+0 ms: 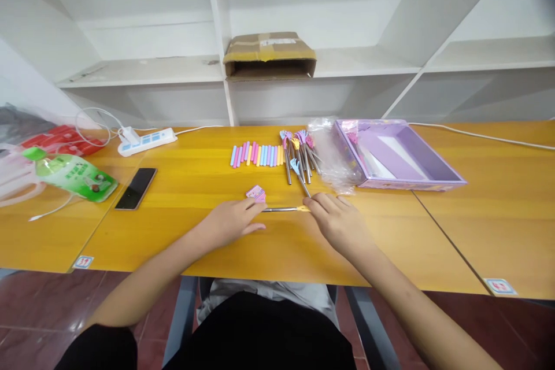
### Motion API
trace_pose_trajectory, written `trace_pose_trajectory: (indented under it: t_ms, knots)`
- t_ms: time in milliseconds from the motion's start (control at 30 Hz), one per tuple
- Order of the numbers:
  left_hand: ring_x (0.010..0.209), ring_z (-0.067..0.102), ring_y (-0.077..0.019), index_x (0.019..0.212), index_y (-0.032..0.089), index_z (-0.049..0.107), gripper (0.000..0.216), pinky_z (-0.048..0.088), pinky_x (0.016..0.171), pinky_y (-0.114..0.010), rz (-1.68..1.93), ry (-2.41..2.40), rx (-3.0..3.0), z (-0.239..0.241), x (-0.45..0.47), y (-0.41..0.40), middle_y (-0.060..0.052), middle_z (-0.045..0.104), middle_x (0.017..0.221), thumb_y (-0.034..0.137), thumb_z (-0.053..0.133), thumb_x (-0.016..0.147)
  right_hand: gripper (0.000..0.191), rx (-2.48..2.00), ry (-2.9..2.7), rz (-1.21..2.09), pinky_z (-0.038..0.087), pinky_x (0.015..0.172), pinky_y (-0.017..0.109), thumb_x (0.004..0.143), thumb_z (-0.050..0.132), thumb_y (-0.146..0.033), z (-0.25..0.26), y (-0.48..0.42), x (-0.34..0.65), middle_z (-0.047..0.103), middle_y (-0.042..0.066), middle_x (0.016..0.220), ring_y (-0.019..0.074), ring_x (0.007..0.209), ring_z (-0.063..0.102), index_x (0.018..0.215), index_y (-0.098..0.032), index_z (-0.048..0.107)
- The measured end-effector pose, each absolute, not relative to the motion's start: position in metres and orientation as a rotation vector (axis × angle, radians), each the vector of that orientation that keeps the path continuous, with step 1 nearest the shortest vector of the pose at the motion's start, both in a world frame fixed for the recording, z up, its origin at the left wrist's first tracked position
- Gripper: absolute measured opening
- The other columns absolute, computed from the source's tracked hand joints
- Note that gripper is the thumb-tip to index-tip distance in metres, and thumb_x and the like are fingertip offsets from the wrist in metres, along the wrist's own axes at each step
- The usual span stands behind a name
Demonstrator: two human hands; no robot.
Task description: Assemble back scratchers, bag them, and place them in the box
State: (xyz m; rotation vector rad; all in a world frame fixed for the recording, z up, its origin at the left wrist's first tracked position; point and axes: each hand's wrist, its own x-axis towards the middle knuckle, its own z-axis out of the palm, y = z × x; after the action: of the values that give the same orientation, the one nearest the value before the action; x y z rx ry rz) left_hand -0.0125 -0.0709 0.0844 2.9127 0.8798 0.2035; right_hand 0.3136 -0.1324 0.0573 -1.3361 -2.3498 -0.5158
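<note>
A small back scratcher (281,209) with a thin metal rod and a yellow claw lies level between my hands, just over the table. My left hand (232,221) has its fingers around the rod's left end, hiding that end; the thumb sticks out below. At the claw end, my right hand (336,221) is closed on the yellow head and partly covers it. A pink printed card or packet (255,192) lies just beyond my left fingertips. Past my right hand is a pile of metal back scratchers (299,153) with coloured claws; one with a blue claw (295,166) points toward me.
Several coloured tubes (256,155) form a row left of the pile. Clear plastic wrap (332,156) lies against an open purple box (433,184). Leftward are a phone (136,188), a green bottle (73,173) and a power strip (147,142). A cardboard box (269,49) sits on the shelf.
</note>
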Motion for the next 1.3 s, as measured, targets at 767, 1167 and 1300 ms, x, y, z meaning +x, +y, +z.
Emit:
trace_pose_trajectory:
  t_ms: [767,1167,1300]
  knots:
    - [0.100,0.078,-0.0251,0.128,0.026,0.074,0.043,0.061,0.087,-0.036,0.222,1.093,2.889,0.071,-0.165,-0.057,-0.008,0.079,0.115,0.057,0.049,0.111,0.025,-1.971,-2.061,-0.517,0.046,0.078,0.035,0.102,0.052,-0.020,0.016,-0.201,0.519,0.079,0.010,0.094,0.0230,0.078,0.070,0.118,-0.026,0.069]
    - [0.098,0.070,-0.0254,0.117,0.019,0.074,0.048,0.058,0.090,-0.041,0.283,1.218,2.970,0.068,-0.174,-0.057,-0.011,0.075,0.102,0.048,0.036,0.116,0.014,-2.320,-1.623,-0.484,0.030,0.061,0.034,0.098,0.057,-0.032,0.011,-0.201,0.507,0.073,0.015,0.089,0.0234,0.063,0.056,0.099,-0.024,0.068]
    - [0.092,0.071,-0.0254,0.120,0.020,0.075,0.047,0.057,0.081,-0.038,0.297,1.222,2.998,0.067,-0.174,-0.057,-0.010,0.075,0.100,0.047,0.037,0.116,0.018,-2.415,-1.613,-0.426,0.023,0.059,0.032,0.098,0.057,-0.031,0.014,-0.198,0.504,0.064,0.010,0.079,0.0151,0.052,0.036,0.082,-0.024,0.060]
